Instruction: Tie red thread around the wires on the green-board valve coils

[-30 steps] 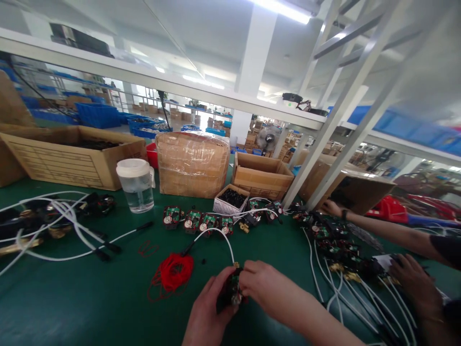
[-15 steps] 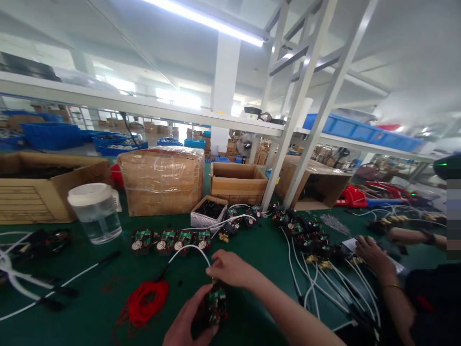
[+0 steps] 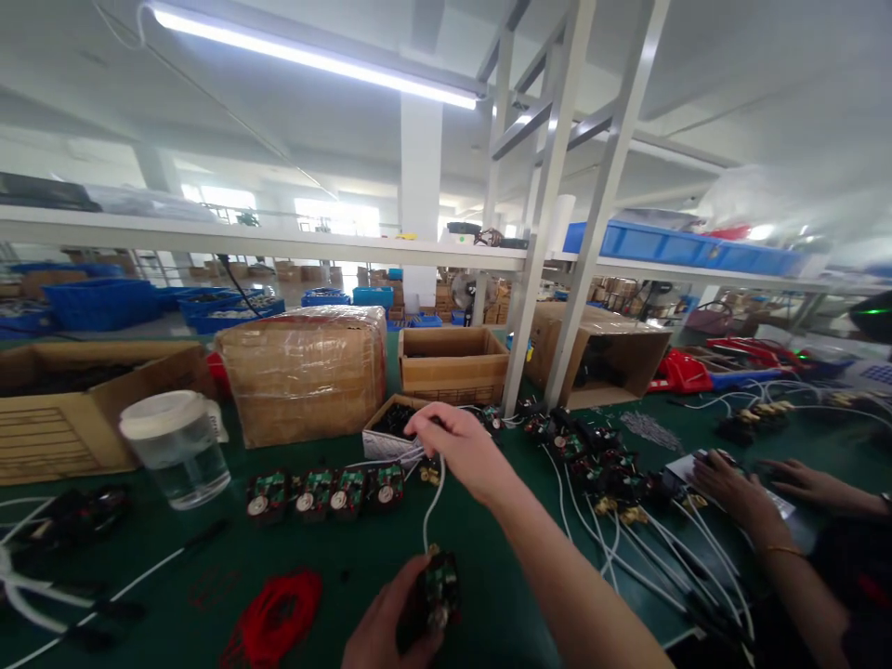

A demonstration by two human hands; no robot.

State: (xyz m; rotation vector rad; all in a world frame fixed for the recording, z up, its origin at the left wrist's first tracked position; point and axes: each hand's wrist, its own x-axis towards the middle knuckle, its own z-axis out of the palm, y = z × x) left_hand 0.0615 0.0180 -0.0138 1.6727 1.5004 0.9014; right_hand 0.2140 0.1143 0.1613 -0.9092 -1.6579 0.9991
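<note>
Head view: left hand (image 3: 385, 630) grips module (image 3: 433, 595); right hand (image 3: 460, 451) pinches white cable (image 3: 433, 506); bare mat (image 3: 348, 539) beside.

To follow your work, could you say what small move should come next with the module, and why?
Probably set the module beside the row of four boards: the left hand grips it, and the right hand holds its white cable lifted clear.
</note>
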